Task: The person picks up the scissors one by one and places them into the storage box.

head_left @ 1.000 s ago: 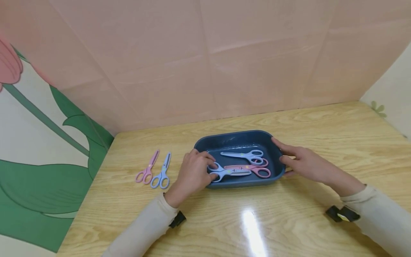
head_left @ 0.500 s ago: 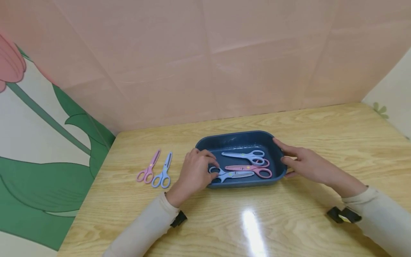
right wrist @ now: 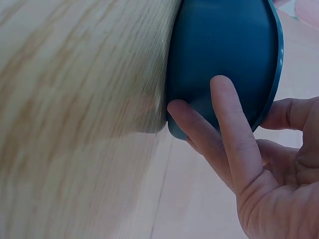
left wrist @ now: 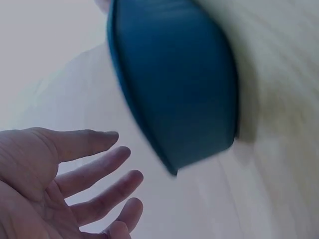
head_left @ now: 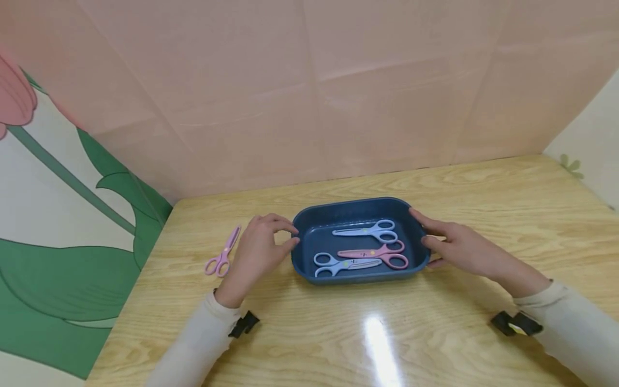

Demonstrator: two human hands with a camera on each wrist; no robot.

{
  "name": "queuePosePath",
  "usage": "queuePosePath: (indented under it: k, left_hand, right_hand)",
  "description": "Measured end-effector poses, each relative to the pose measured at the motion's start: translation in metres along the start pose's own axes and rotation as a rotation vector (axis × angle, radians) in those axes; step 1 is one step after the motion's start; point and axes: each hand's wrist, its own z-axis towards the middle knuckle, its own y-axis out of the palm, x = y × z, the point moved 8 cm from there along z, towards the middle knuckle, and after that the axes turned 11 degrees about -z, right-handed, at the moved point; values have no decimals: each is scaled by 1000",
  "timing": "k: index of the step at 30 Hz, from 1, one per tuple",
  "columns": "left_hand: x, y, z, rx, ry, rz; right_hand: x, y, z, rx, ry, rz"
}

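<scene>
Blue tray (head_left: 355, 211) on wooden table (head_left: 435, 333), centre of head view. Right hand (head_left: 464, 250) pinches tray wall at right end, fingers against outer side. Left hand (head_left: 256, 250) just beside left end, apart from it, fingers spread, loosely bent. Inside tray, top to bottom: upper blue scissors (head_left: 365, 231), dark-pink scissors (head_left: 371, 252), lower blue scissors (head_left: 345, 264). Light-pink scissors (head_left: 226, 251) on table, left of left hand.

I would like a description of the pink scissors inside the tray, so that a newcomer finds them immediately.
On the wooden table, find the dark blue tray, held at one end by the right hand. Inside, the pink scissors lie between the far blue scissors and the near blue scissors. Their pink colour sets them apart from both.
</scene>
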Motion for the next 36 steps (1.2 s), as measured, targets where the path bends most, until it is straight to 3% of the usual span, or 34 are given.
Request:
queuePosePath:
  k: [6,12,20,30,36]
  left_hand:
    - [-21,-35,-3,72,-43,-50]
    - [-45,-49,-10,67,-140,-43]
    - [-77,-48,-22,8,-262,-43]
    - [-100,-34,-31,-94,-281,44]
    - [-106,-28,-36,-191,-301,133]
  right_hand:
    - [0,1,1,-5,7,-10]
    - [0,1,0,-4,5,-8]
    - [-1,0,-1,-5,4,-10]
    - [1,-1,-1,-2,8,-29]
    - [2,0,0,-7,10,-19]
